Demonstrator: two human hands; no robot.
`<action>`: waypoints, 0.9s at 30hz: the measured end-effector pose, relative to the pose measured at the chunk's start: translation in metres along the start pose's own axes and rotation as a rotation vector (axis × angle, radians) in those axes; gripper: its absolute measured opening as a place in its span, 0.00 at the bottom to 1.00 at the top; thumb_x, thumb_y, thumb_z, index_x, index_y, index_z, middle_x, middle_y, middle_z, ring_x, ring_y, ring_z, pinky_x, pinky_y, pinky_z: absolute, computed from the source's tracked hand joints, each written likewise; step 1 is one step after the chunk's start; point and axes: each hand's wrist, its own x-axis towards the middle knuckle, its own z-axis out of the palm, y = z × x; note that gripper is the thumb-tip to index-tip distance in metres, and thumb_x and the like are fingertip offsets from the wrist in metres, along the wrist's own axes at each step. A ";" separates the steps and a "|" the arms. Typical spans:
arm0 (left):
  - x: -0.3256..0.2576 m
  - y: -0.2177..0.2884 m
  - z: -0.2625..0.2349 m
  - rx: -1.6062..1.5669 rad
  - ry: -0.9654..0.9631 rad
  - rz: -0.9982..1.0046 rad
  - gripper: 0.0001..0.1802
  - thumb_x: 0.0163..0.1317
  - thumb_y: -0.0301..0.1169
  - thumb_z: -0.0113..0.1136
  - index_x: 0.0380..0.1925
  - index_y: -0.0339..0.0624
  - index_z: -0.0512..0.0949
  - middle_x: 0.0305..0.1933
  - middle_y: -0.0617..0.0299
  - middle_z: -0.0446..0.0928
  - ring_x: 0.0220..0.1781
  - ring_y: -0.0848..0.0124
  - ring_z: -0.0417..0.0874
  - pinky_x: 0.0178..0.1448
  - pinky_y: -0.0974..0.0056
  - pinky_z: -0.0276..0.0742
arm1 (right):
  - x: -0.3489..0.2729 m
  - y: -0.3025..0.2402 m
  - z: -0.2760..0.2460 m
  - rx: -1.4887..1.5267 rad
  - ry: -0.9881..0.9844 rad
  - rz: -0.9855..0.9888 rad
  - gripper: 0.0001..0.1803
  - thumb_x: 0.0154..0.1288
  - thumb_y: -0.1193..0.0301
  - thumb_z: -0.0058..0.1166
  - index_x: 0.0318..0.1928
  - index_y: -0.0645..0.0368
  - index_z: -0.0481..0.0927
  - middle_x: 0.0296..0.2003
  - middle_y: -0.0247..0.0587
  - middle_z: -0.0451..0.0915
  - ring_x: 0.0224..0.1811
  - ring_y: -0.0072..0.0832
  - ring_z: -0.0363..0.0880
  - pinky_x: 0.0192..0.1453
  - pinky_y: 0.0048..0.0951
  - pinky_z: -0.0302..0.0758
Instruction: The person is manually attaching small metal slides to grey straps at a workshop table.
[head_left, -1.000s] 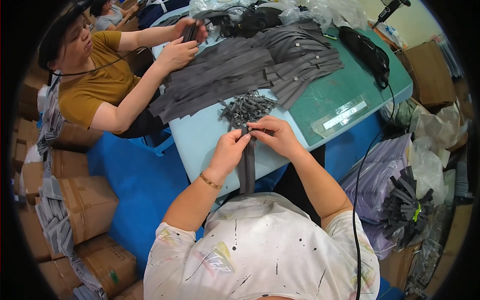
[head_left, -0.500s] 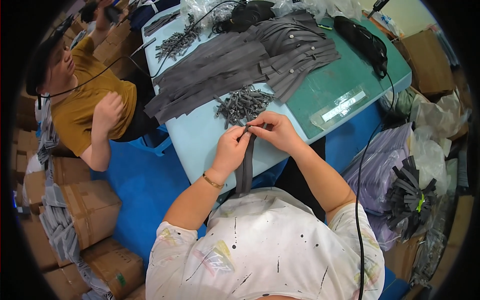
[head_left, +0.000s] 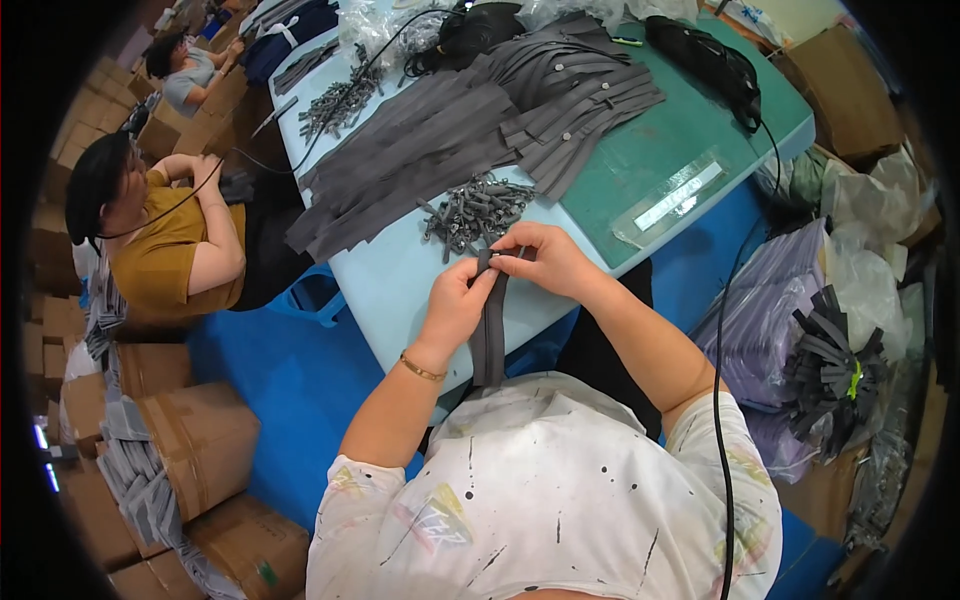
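Observation:
Between its thumb and fingers, my left hand (head_left: 462,297) pinches the top end of a dark grey zipper tape (head_left: 490,345), which hangs down over the table edge to my lap. My right hand (head_left: 545,262) meets it there, thumb and forefinger closed on something small and dark at the tape's end, mostly hidden by the fingertips. Just beyond my hands lies a heap of zipper sliders (head_left: 475,212) with grey pulls and metal bodies. Behind the heap, many more grey zipper tapes (head_left: 410,150) are spread flat in layers across the table.
The pale blue table (head_left: 385,290) carries a green mat (head_left: 640,165) on its right. A second slider heap (head_left: 345,103) and a black pouch (head_left: 705,65) lie farther back. A co-worker (head_left: 175,230) sits at left near cardboard boxes (head_left: 195,435). A black cable (head_left: 722,440) runs down at right.
My hands stay together at the tape's end, with only slight finger movement. The co-worker at left has lowered a raised arm and turned; another person now shows behind. The view has shifted slightly.

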 end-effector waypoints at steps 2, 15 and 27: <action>0.001 0.009 -0.001 -0.042 -0.022 -0.040 0.07 0.62 0.27 0.54 0.34 0.34 0.77 0.29 0.67 0.74 0.30 0.82 0.71 0.33 0.74 0.67 | 0.000 -0.001 -0.002 0.015 -0.024 0.016 0.07 0.55 0.70 0.61 0.34 0.60 0.82 0.29 0.32 0.79 0.30 0.17 0.74 0.33 0.19 0.69; -0.008 0.036 0.007 -0.140 -0.209 -0.028 0.10 0.63 0.32 0.55 0.36 0.36 0.77 0.30 0.68 0.76 0.31 0.83 0.74 0.34 0.76 0.70 | -0.001 -0.016 -0.033 0.280 0.175 -0.138 0.06 0.61 0.73 0.55 0.38 0.62 0.79 0.32 0.28 0.76 0.34 0.14 0.72 0.38 0.18 0.69; 0.012 0.051 0.011 -0.081 -0.236 0.028 0.10 0.62 0.32 0.56 0.31 0.35 0.78 0.25 0.70 0.74 0.25 0.84 0.70 0.28 0.75 0.66 | -0.011 -0.012 -0.031 0.397 0.197 0.089 0.14 0.63 0.61 0.54 0.27 0.59 0.79 0.22 0.28 0.75 0.24 0.13 0.68 0.27 0.16 0.63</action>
